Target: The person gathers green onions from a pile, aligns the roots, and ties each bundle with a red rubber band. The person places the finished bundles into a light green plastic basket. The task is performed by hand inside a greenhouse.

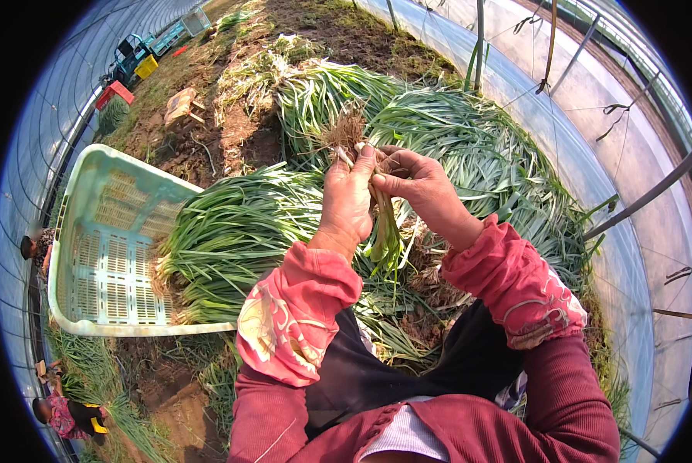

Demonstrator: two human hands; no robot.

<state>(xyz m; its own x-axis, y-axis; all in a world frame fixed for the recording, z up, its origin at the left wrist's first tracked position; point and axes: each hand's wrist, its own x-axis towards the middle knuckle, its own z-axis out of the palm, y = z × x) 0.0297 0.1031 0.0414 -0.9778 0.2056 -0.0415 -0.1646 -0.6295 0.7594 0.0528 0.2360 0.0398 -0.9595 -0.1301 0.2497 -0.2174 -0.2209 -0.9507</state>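
My left hand grips a small bunch of leafy green plants near its white stem ends, thumb on top. Brown roots stick up above the fingers, and the leaves hang down between my hands. My right hand pinches the same stems from the right with thumb and fingers. Left of my hands, a pale green plastic crate holds a thick layer of long green leaves, their root ends inside the crate. A large heap of similar plants lies beyond and to the right.
A small wooden stool stands on the soil at the upper left. Farther off are a red crate, a yellow crate and a blue vehicle. Two people are at the left edge. Plastic sheeting and poles run along the right.
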